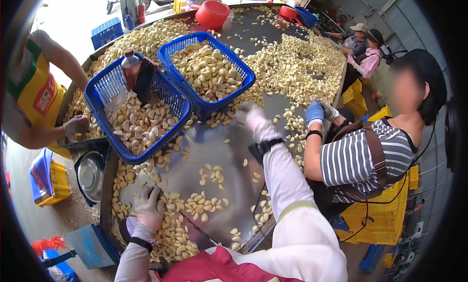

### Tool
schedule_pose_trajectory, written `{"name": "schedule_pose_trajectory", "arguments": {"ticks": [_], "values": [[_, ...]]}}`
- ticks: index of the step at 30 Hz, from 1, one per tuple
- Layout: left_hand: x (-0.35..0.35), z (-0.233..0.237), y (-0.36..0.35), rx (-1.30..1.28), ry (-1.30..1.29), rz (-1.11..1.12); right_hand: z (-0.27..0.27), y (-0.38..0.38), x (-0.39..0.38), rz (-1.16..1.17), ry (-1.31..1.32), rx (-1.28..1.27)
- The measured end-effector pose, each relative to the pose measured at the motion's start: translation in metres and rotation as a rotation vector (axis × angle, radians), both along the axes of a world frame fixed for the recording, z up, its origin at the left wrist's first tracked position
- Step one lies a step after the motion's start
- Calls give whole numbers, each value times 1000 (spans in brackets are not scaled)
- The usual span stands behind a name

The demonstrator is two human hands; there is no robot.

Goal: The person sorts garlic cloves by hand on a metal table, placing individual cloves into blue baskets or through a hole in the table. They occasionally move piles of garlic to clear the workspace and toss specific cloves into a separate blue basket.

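Observation:
My left hand [149, 207], in a pale glove, rests at the near edge of the metal table [209, 145], its fingers apart over loose peeled garlic cloves [173, 228]. No object shows in its grasp. My right hand [251, 117], also gloved and smeared by motion, is stretched far forward beside the garlic pile [292, 63], just right of a blue basket [246, 84] of peeled cloves. Left of that, a second blue basket [124, 153] holds garlic cloves, a bottle [130, 67] and a dark flat object [146, 80]. Small groups of cloves lie between my hands.
A person in a striped top [370, 158] works at the right edge with gloved hands [319, 111]. Another, in a yellow apron [44, 102], stands at the left; two more sit farther back. A red basin [212, 14] stands on the far side. Yellow crates [373, 214] sit at right.

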State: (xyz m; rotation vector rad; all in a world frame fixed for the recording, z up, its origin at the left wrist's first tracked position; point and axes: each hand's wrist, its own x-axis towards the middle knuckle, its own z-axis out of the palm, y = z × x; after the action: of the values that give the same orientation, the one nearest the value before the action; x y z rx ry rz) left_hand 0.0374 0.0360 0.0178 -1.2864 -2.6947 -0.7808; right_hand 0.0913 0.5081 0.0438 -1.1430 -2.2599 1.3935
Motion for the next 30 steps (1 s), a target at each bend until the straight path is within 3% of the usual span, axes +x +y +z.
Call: {"name": "schedule_pose_trajectory", "arguments": {"ticks": [2, 3, 5, 7, 8, 9, 11, 13, 14, 15, 20, 21, 22, 23, 24, 27, 28, 30], "values": [[-2, -2, 0, -3, 8, -7, -18, 67, -29, -182, -90, 271], [-3, -4, -1, -3, 25, -10, 25, 55, -38, -187, -418, 599], [-4, -7, 0, -8, 22, -8, 35, 95, -61, -146, -547, 343], [-5, -9, 0, -22, 9, -15, 31, 121, -77, -319, -503, 250], [-8, -9, 1, -45, -27, -19, -5, 160, -91, -305, -456, 338], [-10, -9, 4, -57, -29, -19, -19, 176, -94, -396, -172, 190], [-11, -12, 5, -78, 4, -21, -30, 195, -102, -177, -334, 321], [-12, -17, 4, -119, -13, -31, 40, 227, -104, 191, -486, -512], [-12, -16, 5, -126, -6, -20, 24, 227, -104, 194, -501, -536], [-13, -16, 7, -131, 0, -14, 9, 222, -102, 209, -485, -394], [-13, -15, 7, -164, -13, -28, -38, 152, -83, 279, -386, 342], [-13, -15, 8, -148, 2, -29, 38, 73, -78, -59, -726, 236], [-13, -15, 8, -136, 13, -30, -12, 85, -65, -58, -617, 418], [-13, -16, 7, -135, 7, -36, -7, 52, -51, -15, -724, 558], [-14, -17, 6, -118, 8, -41, -30, 38, -33, 39, -635, 562], [-13, -17, 6, -88, -7, -40, -13, -74, -2, 37, -753, 492], [-12, -17, 5, -71, 6, -38, -8, -105, 2, 148, -860, 456], [-9, -20, 1, -45, 24, -16, 16, -164, 10, 399, -773, 310]]}}
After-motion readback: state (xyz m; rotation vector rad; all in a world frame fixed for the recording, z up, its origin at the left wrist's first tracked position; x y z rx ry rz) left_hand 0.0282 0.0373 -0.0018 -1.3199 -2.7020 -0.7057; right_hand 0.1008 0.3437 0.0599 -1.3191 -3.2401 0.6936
